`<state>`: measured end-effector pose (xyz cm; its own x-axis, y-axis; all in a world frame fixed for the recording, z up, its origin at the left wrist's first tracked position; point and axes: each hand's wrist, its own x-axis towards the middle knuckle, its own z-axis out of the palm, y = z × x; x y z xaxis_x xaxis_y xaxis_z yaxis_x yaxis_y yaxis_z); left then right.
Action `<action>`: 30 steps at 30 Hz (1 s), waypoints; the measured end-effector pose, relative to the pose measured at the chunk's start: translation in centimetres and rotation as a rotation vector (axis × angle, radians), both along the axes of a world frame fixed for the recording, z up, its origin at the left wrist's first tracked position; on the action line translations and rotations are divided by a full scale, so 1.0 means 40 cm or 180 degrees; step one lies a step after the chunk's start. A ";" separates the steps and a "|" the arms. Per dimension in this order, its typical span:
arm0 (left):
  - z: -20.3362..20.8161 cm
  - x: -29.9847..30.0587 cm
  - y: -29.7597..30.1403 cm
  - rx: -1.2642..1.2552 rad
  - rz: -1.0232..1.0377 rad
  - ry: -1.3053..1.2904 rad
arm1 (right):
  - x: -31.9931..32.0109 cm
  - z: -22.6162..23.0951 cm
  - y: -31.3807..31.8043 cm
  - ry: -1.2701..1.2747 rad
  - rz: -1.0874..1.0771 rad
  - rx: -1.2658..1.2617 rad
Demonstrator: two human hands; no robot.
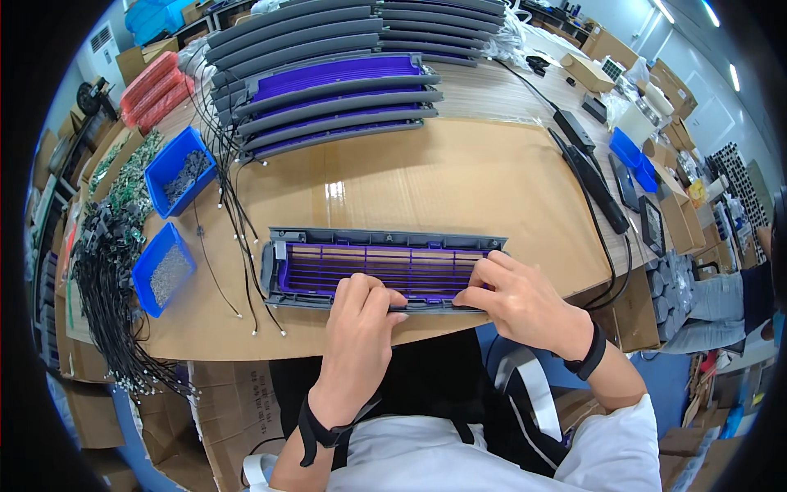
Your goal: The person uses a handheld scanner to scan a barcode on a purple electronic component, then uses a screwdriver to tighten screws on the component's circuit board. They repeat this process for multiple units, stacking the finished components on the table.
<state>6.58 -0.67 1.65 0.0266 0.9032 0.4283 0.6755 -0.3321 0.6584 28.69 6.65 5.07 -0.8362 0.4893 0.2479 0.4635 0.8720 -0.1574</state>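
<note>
A long grey plastic panel with a purple slatted grille (377, 261) lies on the cardboard sheet right in front of me. My left hand (361, 307) grips the panel's near edge left of its middle, fingers curled and thumb pointing right. Toward the right end, my right hand (520, 302) pinches the same edge, fingertips bent down onto it. A thin dark line, perhaps a cable, runs along that edge between the hands. Whatever lies under my fingertips is hidden.
Similar panels (340, 107) are stacked at the back. Two blue bins (147, 291) of small parts and bundled black cables (111, 279) stand at left. A black handheld tool (605, 201) with its cord lies at right. The cardboard sheet (484, 176) covers the tabletop.
</note>
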 end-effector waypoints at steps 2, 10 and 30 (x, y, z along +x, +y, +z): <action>-0.009 -0.001 -0.002 0.0103 -0.0029 -0.0028 | 0.001 -0.001 0.000 -0.0001 0.0019 -0.0012; -0.026 0.000 0.004 0.0796 0.0096 0.0498 | 0.003 0.000 -0.001 0.0003 0.0009 0.0012; -0.041 -0.047 0.013 0.0580 0.0127 -0.0084 | -0.009 -0.009 -0.004 0.0122 -0.0079 -0.0154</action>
<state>4.71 -0.16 0.02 -0.0211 0.8108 0.5850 0.6739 -0.4207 0.6074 28.31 6.48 4.71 -0.8139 0.5220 0.2551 0.4779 0.8512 -0.2170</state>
